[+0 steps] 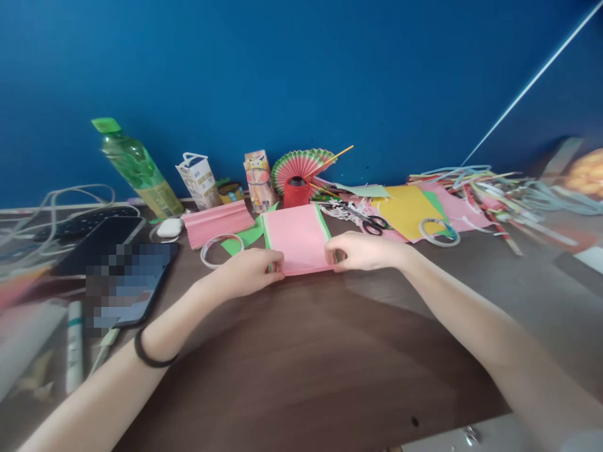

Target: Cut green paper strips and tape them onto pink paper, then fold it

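A pink paper sheet (298,238) with white and green edging lies flat on the brown table (292,358). My left hand (249,271) pinches its near left corner, fingers closed on the edge. At the near right corner, my right hand (360,251) is closed on the paper too. Both arms reach forward from the bottom of the view. A black band sits on my left wrist.
Behind the sheet lie a pleated pink paper (217,223), a tape ring (217,248), green scraps, black scissors (372,223), a yellow sheet (407,210), another tape roll (438,231) and paper strips. A green bottle (136,166), cartons, a red cup with a paper fan and a phone (127,282) stand left.
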`<state>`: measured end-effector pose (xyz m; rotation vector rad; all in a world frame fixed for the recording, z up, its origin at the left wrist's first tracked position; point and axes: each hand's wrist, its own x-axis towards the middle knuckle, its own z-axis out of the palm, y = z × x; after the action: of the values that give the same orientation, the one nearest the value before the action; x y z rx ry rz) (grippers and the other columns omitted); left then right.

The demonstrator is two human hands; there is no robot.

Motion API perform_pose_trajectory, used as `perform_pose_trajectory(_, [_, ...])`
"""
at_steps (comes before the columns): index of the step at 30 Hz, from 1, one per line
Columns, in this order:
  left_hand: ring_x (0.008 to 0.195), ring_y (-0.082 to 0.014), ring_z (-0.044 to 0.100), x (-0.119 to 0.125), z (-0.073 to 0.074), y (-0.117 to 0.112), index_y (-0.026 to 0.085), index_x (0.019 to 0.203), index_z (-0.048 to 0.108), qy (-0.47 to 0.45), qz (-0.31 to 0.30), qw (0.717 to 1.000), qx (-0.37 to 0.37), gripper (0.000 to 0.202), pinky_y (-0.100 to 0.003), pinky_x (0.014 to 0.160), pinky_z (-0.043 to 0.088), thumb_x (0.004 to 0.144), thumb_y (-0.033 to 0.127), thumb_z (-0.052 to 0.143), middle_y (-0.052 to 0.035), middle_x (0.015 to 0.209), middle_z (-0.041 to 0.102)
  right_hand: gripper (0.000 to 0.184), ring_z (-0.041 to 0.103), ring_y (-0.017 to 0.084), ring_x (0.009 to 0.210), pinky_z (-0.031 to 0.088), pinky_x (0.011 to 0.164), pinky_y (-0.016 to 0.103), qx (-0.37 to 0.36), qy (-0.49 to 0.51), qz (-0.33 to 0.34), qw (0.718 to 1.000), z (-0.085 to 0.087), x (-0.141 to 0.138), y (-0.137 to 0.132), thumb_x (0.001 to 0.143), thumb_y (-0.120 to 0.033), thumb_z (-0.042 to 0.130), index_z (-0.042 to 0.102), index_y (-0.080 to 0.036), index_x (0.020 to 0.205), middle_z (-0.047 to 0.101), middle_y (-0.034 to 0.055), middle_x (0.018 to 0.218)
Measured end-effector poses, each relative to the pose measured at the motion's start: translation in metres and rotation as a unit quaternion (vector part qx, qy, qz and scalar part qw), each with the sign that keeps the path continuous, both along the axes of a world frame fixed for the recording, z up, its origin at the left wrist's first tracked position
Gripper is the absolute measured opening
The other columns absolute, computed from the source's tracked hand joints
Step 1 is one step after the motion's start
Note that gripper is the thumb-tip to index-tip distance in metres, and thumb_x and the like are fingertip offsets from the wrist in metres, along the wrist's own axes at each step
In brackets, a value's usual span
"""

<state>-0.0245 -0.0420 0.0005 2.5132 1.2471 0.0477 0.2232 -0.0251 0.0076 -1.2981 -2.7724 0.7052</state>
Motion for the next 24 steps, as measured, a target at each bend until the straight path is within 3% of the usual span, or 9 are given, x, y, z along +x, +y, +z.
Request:
perform_pose_trajectory(3, [0.068, -0.0153, 0.054, -0.004, -0.004, 0.003, 0.020, 0.071, 0.050, -0.019, 0.019, 0.997, -0.070, 0.015, -0.024, 0.057, 0.035, 0.077, 0.034, 0.046, -0.0004, 0.073, 0.060, 0.003, 0.054, 0.015, 0.068, 0.035, 0.057, 0.025, -0.023, -0.010, 0.004, 1.000, -0.002, -0.001, 0.001, 0.070, -0.023, 0.059, 0.060, -0.020, 0.068, 0.063, 0.0006, 0.074])
perform_pose_trajectory(7, [0.064, -0.0143, 0.051, -0.008, -0.007, 0.006, 0.019, 0.069, 0.047, -0.024, 0.021, 0.993, -0.110, 0.019, -0.023, 0.057, 0.034, 0.078, 0.037, 0.044, 0.0000, 0.071, 0.058, 0.008, 0.054, 0.015, 0.068, 0.034, 0.058, 0.025, -0.021, -0.009, 0.006, 1.000, -0.002, -0.003, 0.005, 0.072, -0.025, 0.058, 0.061, -0.019, 0.068, 0.064, 0.0011, 0.073])
perform_pose_trajectory(10, [0.064, -0.0138, 0.049, -0.009, -0.007, 0.009, 0.019, 0.069, 0.046, -0.039, 0.017, 0.990, -0.135, 0.020, -0.023, 0.057, 0.033, 0.078, 0.036, 0.043, 0.0007, 0.070, 0.055, 0.012, 0.054, 0.013, 0.065, 0.034, 0.057, 0.024, -0.063, 0.007, 0.014, 0.998, -0.005, -0.004, 0.010, 0.075, -0.026, 0.055, 0.062, -0.017, 0.072, 0.064, 0.0014, 0.073])
perform_pose_trajectory(18, [0.063, -0.0129, 0.046, -0.008, -0.006, 0.009, 0.019, 0.065, 0.046, -0.055, 0.020, 0.986, -0.156, 0.025, -0.023, 0.058, 0.032, 0.079, 0.038, 0.041, 0.0019, 0.066, 0.051, 0.017, 0.051, 0.012, 0.062, 0.034, 0.056, 0.023, -0.097, 0.036, -0.023, 0.994, -0.016, -0.006, 0.017, 0.072, -0.032, 0.058, 0.060, -0.015, 0.070, 0.061, 0.0011, 0.068])
perform_pose_trajectory(24, [0.061, -0.0131, 0.046, -0.008, -0.006, 0.011, 0.018, 0.065, 0.050, -0.055, 0.023, 0.985, -0.161, 0.026, -0.023, 0.059, 0.033, 0.078, 0.039, 0.041, 0.0013, 0.065, 0.052, 0.017, 0.050, 0.011, 0.063, 0.035, 0.058, 0.023, -0.133, 0.049, 0.001, 0.990, -0.015, -0.003, 0.019, 0.074, -0.031, 0.054, 0.059, -0.015, 0.073, 0.060, 0.0009, 0.071])
